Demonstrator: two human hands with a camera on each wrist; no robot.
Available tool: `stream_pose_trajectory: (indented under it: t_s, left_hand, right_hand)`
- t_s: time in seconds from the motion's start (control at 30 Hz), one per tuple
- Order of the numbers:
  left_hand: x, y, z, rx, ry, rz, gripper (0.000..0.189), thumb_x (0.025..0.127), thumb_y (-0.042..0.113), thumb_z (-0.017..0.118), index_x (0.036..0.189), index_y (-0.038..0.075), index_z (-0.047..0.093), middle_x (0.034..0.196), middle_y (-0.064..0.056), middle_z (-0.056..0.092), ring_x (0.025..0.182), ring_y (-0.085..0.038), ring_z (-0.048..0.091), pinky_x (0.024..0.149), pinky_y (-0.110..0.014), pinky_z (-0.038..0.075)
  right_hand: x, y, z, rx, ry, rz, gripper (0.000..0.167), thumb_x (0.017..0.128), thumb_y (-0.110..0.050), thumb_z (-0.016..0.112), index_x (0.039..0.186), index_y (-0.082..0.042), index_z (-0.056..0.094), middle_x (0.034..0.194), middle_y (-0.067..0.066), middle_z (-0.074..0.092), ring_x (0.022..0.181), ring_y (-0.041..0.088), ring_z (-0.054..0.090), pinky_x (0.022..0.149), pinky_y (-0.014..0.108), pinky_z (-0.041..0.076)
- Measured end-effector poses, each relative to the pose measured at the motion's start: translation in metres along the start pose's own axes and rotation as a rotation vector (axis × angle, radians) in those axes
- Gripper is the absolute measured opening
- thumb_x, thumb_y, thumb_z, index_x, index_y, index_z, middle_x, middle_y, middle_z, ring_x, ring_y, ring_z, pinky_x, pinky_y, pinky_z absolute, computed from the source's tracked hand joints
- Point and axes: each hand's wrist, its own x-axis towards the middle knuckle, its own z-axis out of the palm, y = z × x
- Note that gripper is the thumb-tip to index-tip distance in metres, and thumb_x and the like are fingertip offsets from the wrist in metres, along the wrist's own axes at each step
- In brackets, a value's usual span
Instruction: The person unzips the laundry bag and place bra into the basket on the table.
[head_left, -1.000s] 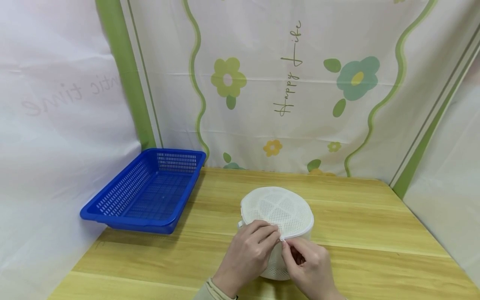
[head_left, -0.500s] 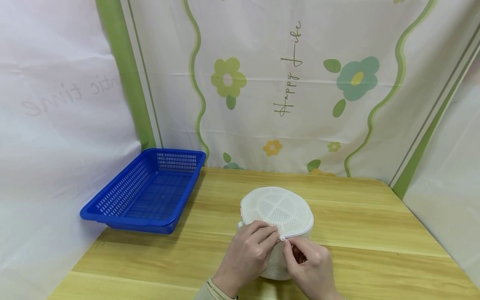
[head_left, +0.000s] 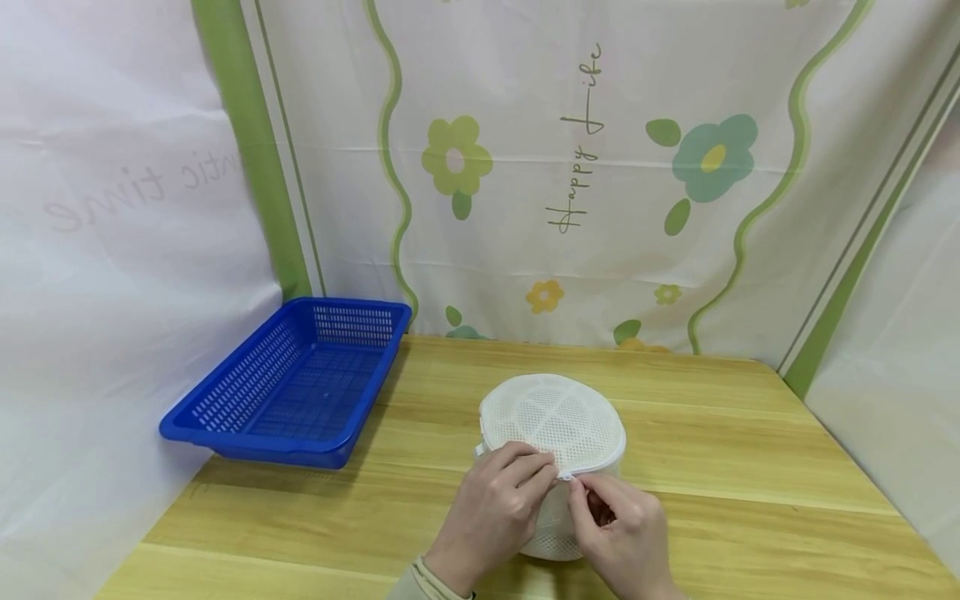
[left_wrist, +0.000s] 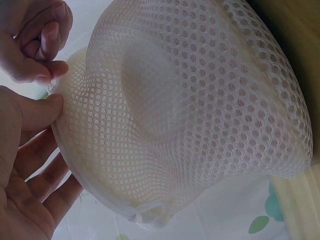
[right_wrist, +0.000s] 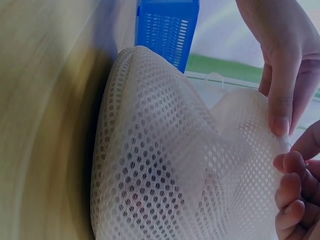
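A white cylindrical mesh laundry bag [head_left: 558, 417] stands upright on the table, its round top bordered by a zipper. My left hand [head_left: 495, 508] pinches the near edge of that top, thumb below and fingers above. Just to its right, my right hand [head_left: 626, 529] pinches the zipper pull [head_left: 567, 477] at the rim, other fingers curled in. In the left wrist view, the left thumb [left_wrist: 42, 107] presses the bag's edge beside the right fingertips. Through the mesh in the right wrist view, faint dark and reddish patches show; what they are I cannot tell.
A blue plastic basket [head_left: 352, 417] with slotted walls stands at the table's left, apart from the bag. The wood-grain table [head_left: 750, 467] ends at a floral-printed curtain [head_left: 510, 233] behind, and white sheets hang on both sides.
My right hand has moved very slightly to the right along the rim with the zipper pull. The left hand keeps its grip on the edge, and the bag stays in place.
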Motion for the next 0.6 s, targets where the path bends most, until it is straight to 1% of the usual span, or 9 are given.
stream_pose_trajectory:
  t_s: [0.1, 0.23, 0.37, 0.5, 0.6]
  left_hand:
    - [-0.0002, -0.0002, 0.0, -0.001, 0.001, 0.001, 0.01, 0.091, 0.013, 0.068, 0.093, 0.011, 0.077, 0.101, 0.0, 0.072, 0.095, -0.014, 0.063, 0.086, -0.024, 0.053]
    - [-0.0002, -0.0006, 0.0001, -0.001, 0.001, 0.002, 0.011, 0.092, 0.013, 0.066, 0.093, 0.011, 0.078, 0.1, 0.0, 0.072, 0.094, -0.013, 0.063, 0.086, -0.023, 0.053]
    - [0.0001, -0.0012, 0.0001, 0.009, 0.004, 0.01, 0.011, 0.091, 0.014, 0.067, 0.093, 0.011, 0.078, 0.1, 0.0, 0.072, 0.094, -0.013, 0.063, 0.087, -0.023, 0.052]
    - [0.0006, -0.0011, 0.0001, 0.001, 0.009, 0.011, 0.009, 0.088, 0.013, 0.072, 0.095, 0.011, 0.077, 0.101, 0.0, 0.071, 0.095, -0.014, 0.063, 0.088, -0.023, 0.052]
    - [0.0013, -0.0007, 0.0003, -0.014, 0.015, 0.015, 0.012, 0.089, 0.013, 0.07, 0.099, 0.009, 0.076, 0.103, -0.001, 0.071, 0.098, -0.016, 0.062, 0.091, -0.024, 0.051]
  right_hand:
    - [0.0002, 0.0006, -0.001, 0.003, -0.001, 0.019, 0.008, 0.075, -0.001, 0.066, 0.072, -0.008, 0.069, 0.061, -0.009, 0.054, 0.048, 0.0, 0.044, 0.039, 0.01, 0.035]
    - [0.0006, 0.001, -0.0021, -0.021, -0.006, 0.031, 0.009, 0.076, -0.004, 0.066, 0.071, -0.011, 0.069, 0.062, -0.013, 0.051, 0.048, -0.002, 0.042, 0.04, 0.009, 0.035]
    - [-0.0001, 0.0007, -0.0025, -0.023, -0.014, 0.033, 0.009, 0.077, -0.005, 0.065, 0.072, -0.011, 0.069, 0.063, -0.014, 0.05, 0.049, -0.002, 0.042, 0.04, 0.009, 0.035]
    - [-0.0001, 0.001, -0.0011, 0.01, -0.02, -0.014, 0.01, 0.082, -0.007, 0.063, 0.075, -0.009, 0.069, 0.065, -0.011, 0.054, 0.051, -0.002, 0.045, 0.041, 0.009, 0.038]
    - [0.0009, 0.0011, 0.0009, 0.059, -0.027, -0.073, 0.015, 0.089, -0.01, 0.06, 0.078, -0.007, 0.069, 0.067, -0.008, 0.055, 0.053, -0.002, 0.045, 0.043, 0.008, 0.038]
